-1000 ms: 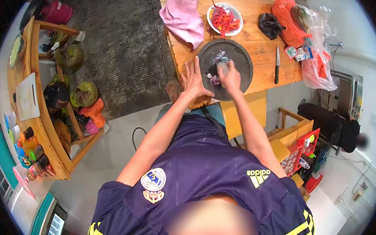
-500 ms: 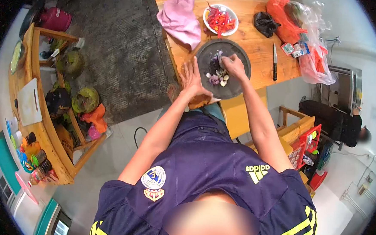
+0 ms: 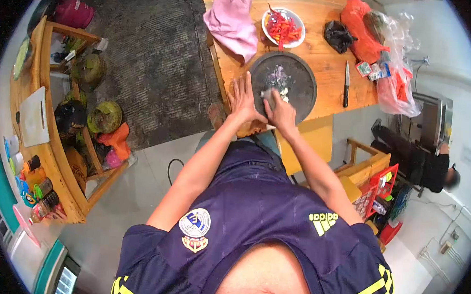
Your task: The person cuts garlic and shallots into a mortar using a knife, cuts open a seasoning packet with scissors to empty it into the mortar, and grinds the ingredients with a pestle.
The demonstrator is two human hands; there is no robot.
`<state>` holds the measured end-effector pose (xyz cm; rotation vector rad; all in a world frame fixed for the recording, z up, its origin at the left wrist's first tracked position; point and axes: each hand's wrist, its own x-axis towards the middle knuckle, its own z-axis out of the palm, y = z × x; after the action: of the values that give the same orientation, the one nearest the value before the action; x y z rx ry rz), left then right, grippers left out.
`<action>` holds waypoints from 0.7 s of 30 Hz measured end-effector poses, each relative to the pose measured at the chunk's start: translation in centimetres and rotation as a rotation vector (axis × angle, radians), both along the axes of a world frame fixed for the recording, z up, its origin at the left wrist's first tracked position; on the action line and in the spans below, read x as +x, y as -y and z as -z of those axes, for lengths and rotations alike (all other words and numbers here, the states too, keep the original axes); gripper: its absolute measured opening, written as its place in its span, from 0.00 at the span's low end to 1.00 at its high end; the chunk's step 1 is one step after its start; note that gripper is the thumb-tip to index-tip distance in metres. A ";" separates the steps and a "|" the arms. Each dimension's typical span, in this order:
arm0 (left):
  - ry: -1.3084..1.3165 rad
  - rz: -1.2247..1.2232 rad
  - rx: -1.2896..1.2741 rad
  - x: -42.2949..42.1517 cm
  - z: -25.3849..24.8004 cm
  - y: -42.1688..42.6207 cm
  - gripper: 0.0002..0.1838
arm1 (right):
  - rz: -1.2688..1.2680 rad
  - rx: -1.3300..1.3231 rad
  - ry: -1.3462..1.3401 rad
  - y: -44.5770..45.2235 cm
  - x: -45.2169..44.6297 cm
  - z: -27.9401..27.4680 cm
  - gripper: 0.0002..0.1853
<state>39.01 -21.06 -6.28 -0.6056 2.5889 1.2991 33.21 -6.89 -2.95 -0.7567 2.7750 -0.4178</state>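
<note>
A round, dark grey stone mortar (image 3: 305, 78) lies on the wooden table. My right hand (image 3: 282, 114) is wrapped round a grey stone pestle (image 3: 266, 96), low on the near side of the mortar. Crushed purple-and-white shallot (image 3: 277, 77) is spread over the mortar's middle. Pale pieces that look like garlic (image 3: 285, 93) show beside the pestle; some are hidden by my right hand. My left hand (image 3: 242, 101) has its fingers stretched out and rests against the mortar's left rim, with nothing in it.
Behind the mortar stand a white bowl (image 3: 302, 37) of red chillies and a pink cloth (image 3: 229, 22). To the right lie a knife (image 3: 346, 89), a black bag (image 3: 337, 37), and orange and clear plastic bags (image 3: 395, 92). A person in black (image 3: 433, 170) is at far right.
My right hand has moved the pestle from the mortar's upper middle down toward its near left side. The shallot pieces are more spread out. My left hand stays at the rim.
</note>
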 end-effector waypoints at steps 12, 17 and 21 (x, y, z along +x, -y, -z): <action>0.005 0.017 0.028 -0.1 -0.2 0.1 0.90 | 0.180 -0.080 0.125 1.3 -4.4 0.9 0.28; 0.021 0.016 0.024 -0.1 -0.2 0.1 0.90 | 0.206 -0.133 0.162 0.2 -6.2 1.6 0.29; 0.017 0.034 -0.017 -0.1 -0.6 0.2 0.91 | 0.204 -0.079 0.023 1.6 -3.3 -0.2 0.28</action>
<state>38.94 -21.25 -5.73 -0.5702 2.5872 1.2569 29.88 -8.49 -2.79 -0.4825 2.8383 -0.5734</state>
